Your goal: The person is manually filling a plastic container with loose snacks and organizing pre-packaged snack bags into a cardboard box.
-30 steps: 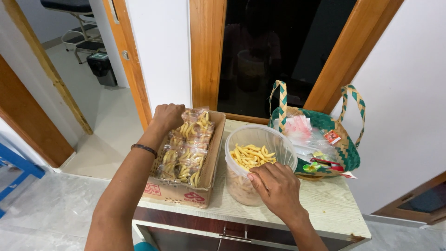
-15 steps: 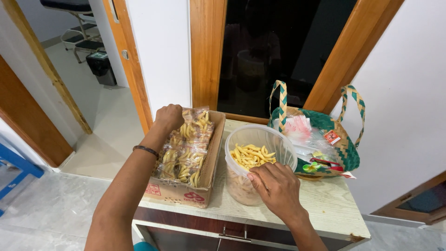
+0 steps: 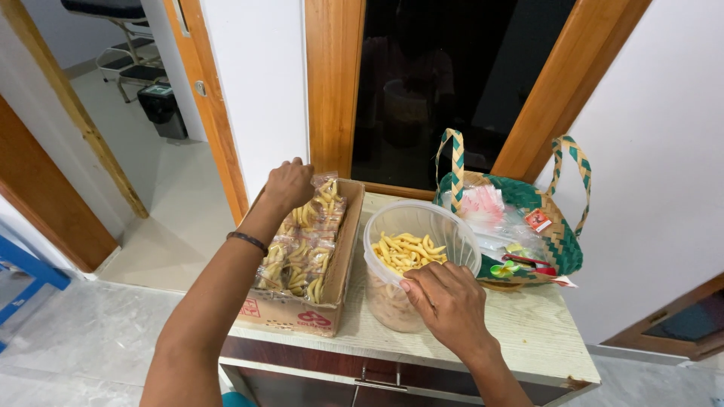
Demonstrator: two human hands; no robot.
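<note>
My left hand (image 3: 289, 183) is at the far end of an open cardboard box (image 3: 290, 313), its fingers curled on the top edge of the rearmost snack packet (image 3: 326, 193). Several clear packets of yellow snack sticks (image 3: 298, 256) fill the box in a row. My right hand (image 3: 449, 301) grips the near rim of a clear round plastic container (image 3: 452, 226), which holds loose yellow snack sticks (image 3: 403, 251). The container stands just right of the box, touching or nearly touching it.
Box and container rest on a pale wooden cabinet top (image 3: 528, 332). A green woven basket (image 3: 564, 249) with two handles and plastic bags inside stands at the back right. A dark glass panel in a wooden frame (image 3: 335, 90) rises behind. The floor drops away to the left.
My left hand has shifted right and slightly up along the far end of the box. My right hand and the container have stayed put.
</note>
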